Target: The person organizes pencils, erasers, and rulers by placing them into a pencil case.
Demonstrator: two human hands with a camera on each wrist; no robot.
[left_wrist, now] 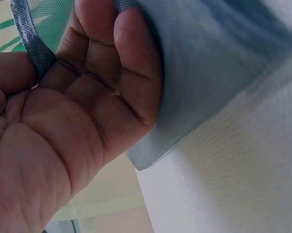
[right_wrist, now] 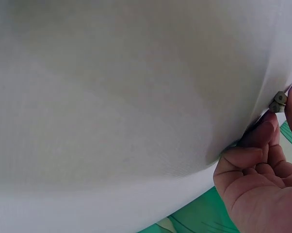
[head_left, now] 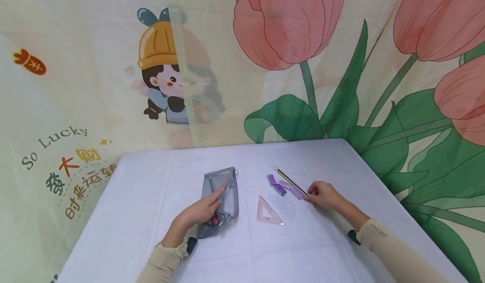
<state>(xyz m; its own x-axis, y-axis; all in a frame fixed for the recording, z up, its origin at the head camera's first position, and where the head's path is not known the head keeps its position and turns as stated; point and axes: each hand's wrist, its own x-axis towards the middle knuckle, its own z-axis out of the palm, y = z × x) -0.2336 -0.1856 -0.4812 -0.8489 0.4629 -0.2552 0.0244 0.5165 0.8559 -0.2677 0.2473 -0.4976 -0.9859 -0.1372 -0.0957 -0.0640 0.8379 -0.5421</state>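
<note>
A grey mesh pencil case (head_left: 232, 203) lies on the table, left of centre. My left hand (head_left: 202, 210) grips its near part, the index finger stretched along the top; in the left wrist view the curled fingers (left_wrist: 136, 73) are against the mesh (left_wrist: 199, 82) and dark trim runs by the thumb. My right hand (head_left: 325, 194) pinches the near ends of two pencils (head_left: 291, 181), which lie slantwise close together. Their hexagonal ends (right_wrist: 278, 102) show between thumb and fingers in the right wrist view. Several purple erasers (head_left: 280, 189) lie beside the pencils.
Between the hands lie a pinkish triangular set square (head_left: 268, 214) and a clear protractor (head_left: 285, 207). A white cloth covers the table (head_left: 303, 253). Behind it hangs a curtain (head_left: 212, 64) printed with tulips and a cartoon figure.
</note>
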